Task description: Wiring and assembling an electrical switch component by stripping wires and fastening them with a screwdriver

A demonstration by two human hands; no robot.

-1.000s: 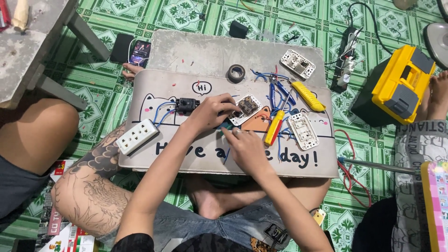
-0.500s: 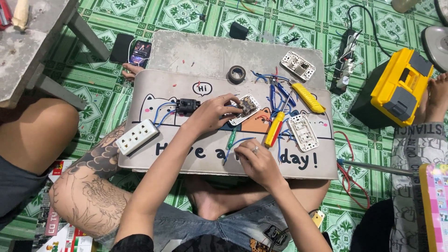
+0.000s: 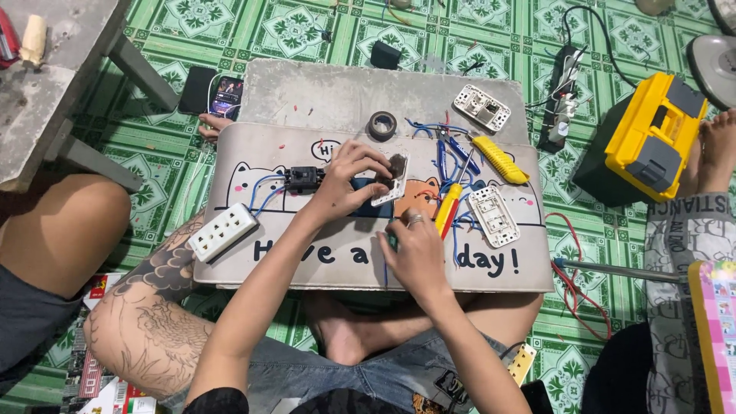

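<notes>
White plastic parts lie on a grey board that rests across the person's lap and serves as the bench. At its left edge is a multi-socket block, with blue wires running to a small black module. Just right of this, the left hand comes in from the lower left, forearm raised over the board, wrist bent, fingers curled down; its grip is pressed on the edges of a white switch plate, which stands near the middle of the board, tilted up on one side. To do this well, I think the plate should be kept firm and not allowed to turn, so the wires at its back are not pulled. The right hand is below it, near the front edge, back of the hand upward, a ring on one finger; the fingers close around something thin and dark, perhaps a green tool or a wire, but I cannot tell which. Further right lie a yellow-red screwdriver, another switch plate and a yellow knife. On the floor, well apart, stands a yellow toolbox.
</notes>
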